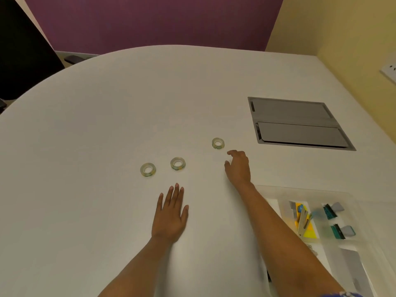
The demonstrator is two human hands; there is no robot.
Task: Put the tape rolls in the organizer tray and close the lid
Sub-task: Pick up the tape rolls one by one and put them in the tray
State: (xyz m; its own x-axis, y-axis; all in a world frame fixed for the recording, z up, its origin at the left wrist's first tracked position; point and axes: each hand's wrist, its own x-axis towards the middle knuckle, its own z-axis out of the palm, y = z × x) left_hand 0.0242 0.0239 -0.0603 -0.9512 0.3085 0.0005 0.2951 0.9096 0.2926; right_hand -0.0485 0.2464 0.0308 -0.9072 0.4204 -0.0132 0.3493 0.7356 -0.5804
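Note:
Three clear tape rolls lie flat on the white table: one at the left (147, 169), one in the middle (177, 163), one further back to the right (218, 143). My left hand (171, 215) rests flat on the table, fingers spread, just below the left and middle rolls and touching neither. My right hand (239, 167) hovers with fingers loosely curled, a short way right of and below the far roll, holding nothing. The clear plastic organizer tray (276, 190) sits at the lower right, partly under my right forearm; its lid looks open.
The tray's compartments hold yellow and grey items (302, 219) and two teal clips (337, 231). A grey cable hatch (297, 123) is set into the table at the right. A black chair (23, 50) stands beyond the table's far left edge.

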